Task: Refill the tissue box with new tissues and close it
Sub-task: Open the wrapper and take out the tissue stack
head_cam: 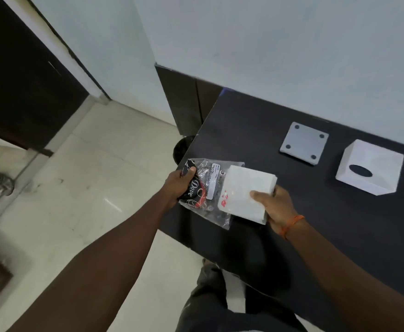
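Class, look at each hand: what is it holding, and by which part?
Left hand grips the plastic wrapper at its emptied end; right hand pinches the tissue stack by its near corner.

Beyond the fingers (258,195) of the right hand (276,207), the dark counter (256,130) lies bare up to the grey base plate (304,143) and the white tissue box (369,167), which stand near each other but apart with an open lane between. The wall (292,44) closes off the far side behind both. Left of the fingers, the plastic wrapper (208,190) and tissue stack (246,195) occupy the counter's near corner.
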